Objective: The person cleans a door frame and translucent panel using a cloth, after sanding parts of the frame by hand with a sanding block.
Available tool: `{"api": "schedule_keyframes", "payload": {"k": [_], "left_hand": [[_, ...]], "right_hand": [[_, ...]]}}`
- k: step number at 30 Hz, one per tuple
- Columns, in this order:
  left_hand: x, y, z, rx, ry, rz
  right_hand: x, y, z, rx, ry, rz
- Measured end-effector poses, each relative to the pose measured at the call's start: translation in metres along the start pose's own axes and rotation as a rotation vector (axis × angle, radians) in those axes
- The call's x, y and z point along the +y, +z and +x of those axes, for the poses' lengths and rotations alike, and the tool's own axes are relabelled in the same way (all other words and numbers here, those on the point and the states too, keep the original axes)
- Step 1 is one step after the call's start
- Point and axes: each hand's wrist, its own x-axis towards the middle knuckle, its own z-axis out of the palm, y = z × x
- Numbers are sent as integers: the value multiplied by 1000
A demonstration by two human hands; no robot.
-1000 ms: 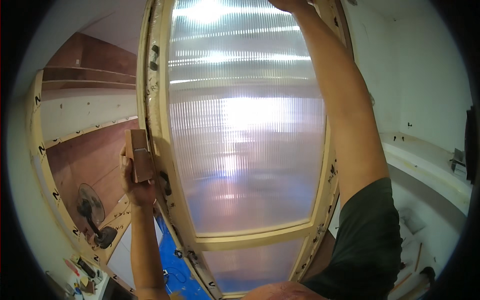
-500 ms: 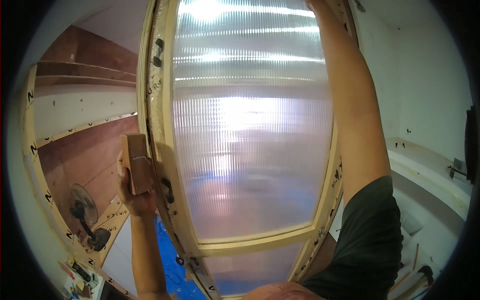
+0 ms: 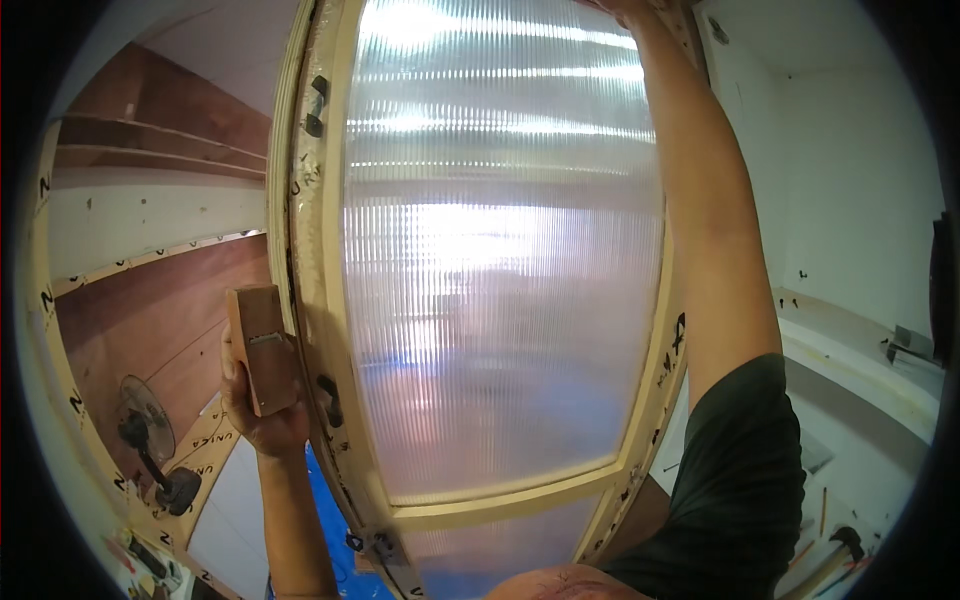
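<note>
A small wooden hand plane [image 3: 262,335] stands upright in my left hand [image 3: 272,432], its narrow mouth slot facing me. My fingers wrap around its far side, just left of the door panel's edge. The tall panel has a pale wooden frame [image 3: 318,250] around a ribbed translucent sheet [image 3: 500,310]. My right arm reaches up along the panel's right side. At the top edge of the picture, my right hand [image 3: 622,10] is near the panel's upper right; its fingers are mostly cut off, so its grip is hidden. Black handles [image 3: 330,400] are fixed to the left frame strip.
A fan [image 3: 150,430] stands at left on a wooden surface, below wooden shelves [image 3: 160,145]. Blue sheeting [image 3: 330,520] lies on the floor behind the panel. At right is a white ledge [image 3: 860,340], with a hammer [image 3: 840,550] among tools below.
The view has shifted slightly, so the panel and the plane sit a little lower. My left hand still holds the plane. More of my right hand shows at the top.
</note>
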Motion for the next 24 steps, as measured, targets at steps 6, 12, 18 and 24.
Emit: {"api": "schedule_keyframes", "payload": {"k": [6,12,18,24], "left_hand": [[-1,3,-4,12,-2,-42],[-16,-2,-2,14,11,-109],[-6,-7,-5,-24,23,-193],[-1,-12,-5,-84,18,-211]], "right_hand": [[22,-13,37,-64,11,-119],[51,-19,47,472,93,-179],[47,-37,-8,-88,-133,52],[34,-39,1,-24,115,46]]}}
